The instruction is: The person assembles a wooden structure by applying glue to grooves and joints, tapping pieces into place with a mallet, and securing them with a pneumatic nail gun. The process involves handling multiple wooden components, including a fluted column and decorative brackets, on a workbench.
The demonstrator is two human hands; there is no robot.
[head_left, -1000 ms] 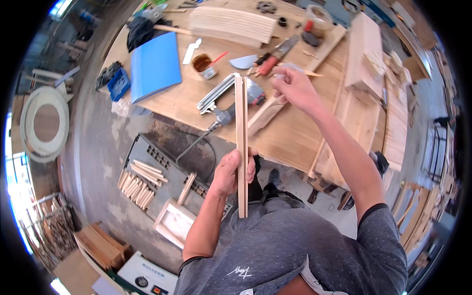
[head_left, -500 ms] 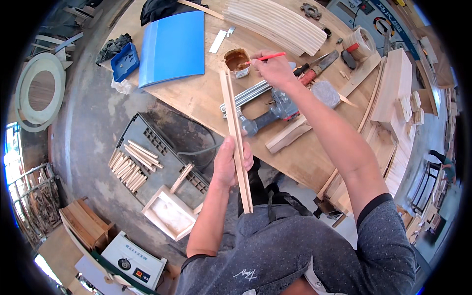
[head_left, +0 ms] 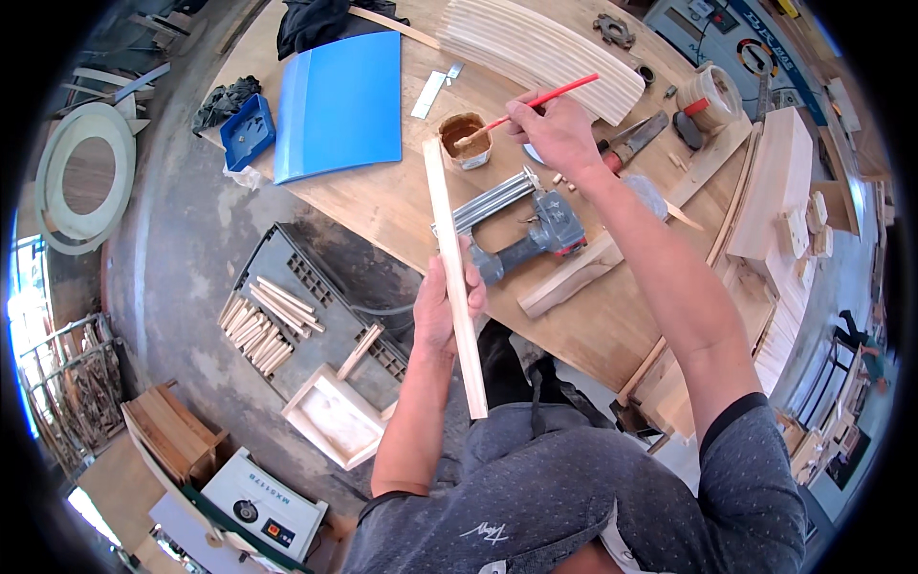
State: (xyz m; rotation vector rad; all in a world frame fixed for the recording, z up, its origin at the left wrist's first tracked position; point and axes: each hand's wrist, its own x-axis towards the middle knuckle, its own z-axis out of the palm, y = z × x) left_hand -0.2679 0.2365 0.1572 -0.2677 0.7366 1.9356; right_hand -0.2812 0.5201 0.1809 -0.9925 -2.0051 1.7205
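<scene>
My left hand (head_left: 435, 311) is wrapped round a long pale wooden strip (head_left: 452, 239), which stands slanted in front of me with a plain face showing. At the strip's upper end sits a small tub (head_left: 475, 161) of brown paste on the workbench. My right hand (head_left: 557, 137) pinches a thin red-handled brush (head_left: 569, 88); its tip is over or in the paste, I cannot tell which. Just right of the strip lies a grey nail gun (head_left: 547, 225), and past it a shaped wooden piece (head_left: 571, 277) rests near the bench edge.
A blue folder (head_left: 349, 110) and blue tray (head_left: 247, 132) lie on the bench's left. Ribbed wooden slats (head_left: 545, 48) are at the back. Below left, a grey crate (head_left: 287, 253) carries short sticks and a wooden box frame (head_left: 335, 416). Large timber (head_left: 770, 187) stands right.
The wooden strip has turned in my left hand: its grooved side showed before, a plain face shows now. The brush handle has tipped upward, and my right hand has shifted slightly right.
</scene>
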